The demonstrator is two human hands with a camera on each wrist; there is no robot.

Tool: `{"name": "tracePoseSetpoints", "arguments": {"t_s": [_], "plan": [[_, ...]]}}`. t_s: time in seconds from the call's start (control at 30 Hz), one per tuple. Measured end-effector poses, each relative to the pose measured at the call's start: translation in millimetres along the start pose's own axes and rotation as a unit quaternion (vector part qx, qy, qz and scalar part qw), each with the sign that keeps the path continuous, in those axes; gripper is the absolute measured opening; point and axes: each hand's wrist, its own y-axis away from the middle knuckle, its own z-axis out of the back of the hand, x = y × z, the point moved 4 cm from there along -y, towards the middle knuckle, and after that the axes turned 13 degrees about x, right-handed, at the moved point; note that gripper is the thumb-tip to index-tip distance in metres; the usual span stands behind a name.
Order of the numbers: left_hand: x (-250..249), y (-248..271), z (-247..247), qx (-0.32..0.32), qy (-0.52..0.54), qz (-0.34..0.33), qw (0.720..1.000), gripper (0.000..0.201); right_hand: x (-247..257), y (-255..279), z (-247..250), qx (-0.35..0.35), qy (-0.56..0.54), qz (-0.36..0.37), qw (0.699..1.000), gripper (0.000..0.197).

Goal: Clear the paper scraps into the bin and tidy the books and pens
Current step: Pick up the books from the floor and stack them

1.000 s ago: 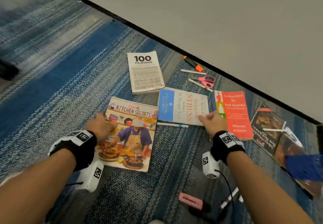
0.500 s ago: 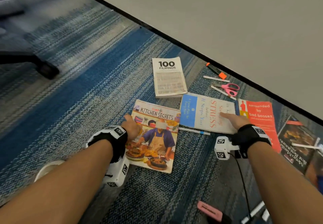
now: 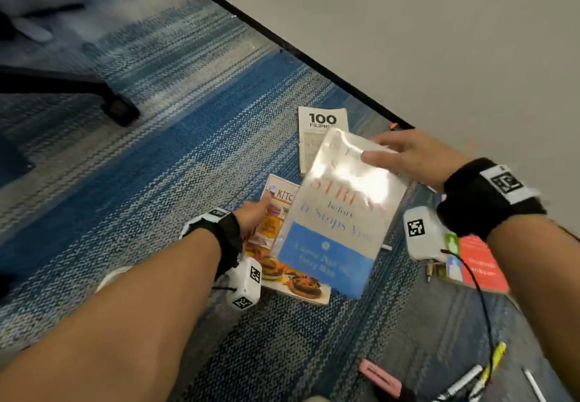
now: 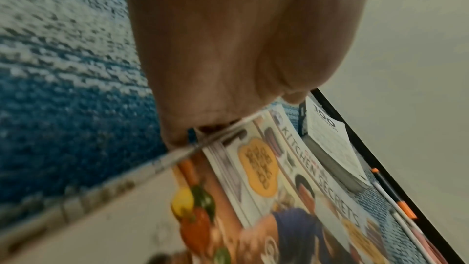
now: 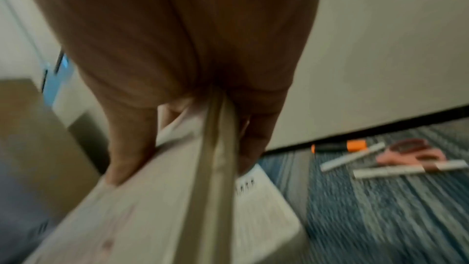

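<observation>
My right hand (image 3: 389,153) grips the top edge of the white-and-blue "Stress" book (image 3: 339,213) and holds it tilted in the air over the floor. In the right wrist view its thumb and fingers pinch the same Stress book (image 5: 152,218). Below it lies the "Kitchen Secrets" cookbook (image 3: 295,282). My left hand (image 3: 254,213) pinches the cookbook (image 4: 291,178) at its left edge, which is raised a little. The "100 Filipinos" book (image 3: 320,122) lies beyond, near the wall. An orange marker (image 5: 340,147), white pens (image 5: 352,160) and pink scissors (image 5: 411,152) lie by the baseboard.
A red book (image 3: 480,263) lies on the carpet to the right, partly under my right wrist. A pink eraser (image 3: 379,378), markers (image 3: 464,383) and a yellow highlighter (image 3: 496,357) sit near me at the bottom right. A black chair leg (image 3: 116,106) stands at the far left.
My right hand has picked the Stress book off the carpet and swung it left over the cookbook. My left hand stays at the cookbook's left edge. The view has shifted left.
</observation>
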Motion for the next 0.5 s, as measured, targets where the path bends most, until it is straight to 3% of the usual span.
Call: {"name": "tracePoseSetpoints", "arguments": {"t_s": [0.03, 0.1, 0.17, 0.23, 0.3, 0.37, 0.5], "plan": [[-3.4, 5.9, -2.2, 0.046, 0.047, -0.018, 0.998, 0.077, -6.4, -13.7, -20.7, 0.010, 0.022, -0.007, 1.000, 0.022], [-4.9, 11.0, -1.1, 0.106, 0.101, -0.012, 0.989, 0.076, -26.4, -39.3, -55.5, -0.042, 0.142, -0.038, 0.988, 0.038], [-0.4, 11.1, 3.9, 0.102, 0.036, 0.003, 0.994, 0.082, -50.5, -48.9, -80.5, -0.104, 0.242, -0.123, 0.957, 0.053], [8.9, -7.4, 9.1, 0.089, -0.025, 0.008, 0.996, 0.097, -71.4, -48.4, -103.6, -0.068, 0.244, -0.210, 0.944, 0.062], [4.3, -1.3, 8.6, 0.054, -0.131, 0.033, 0.989, 0.113, -86.4, -46.4, -127.2, 0.031, 0.249, -0.245, 0.937, 0.060], [-0.7, 0.2, 8.5, 0.001, -0.232, 0.042, 0.972, 0.084, -95.2, -44.6, -143.7, 0.070, 0.258, -0.249, 0.931, 0.048], [-20.1, -0.6, 8.5, -0.039, -0.321, 0.049, 0.945, 0.062, -97.9, -50.2, -144.9, -0.008, 0.186, -0.208, 0.960, 0.032]]}}
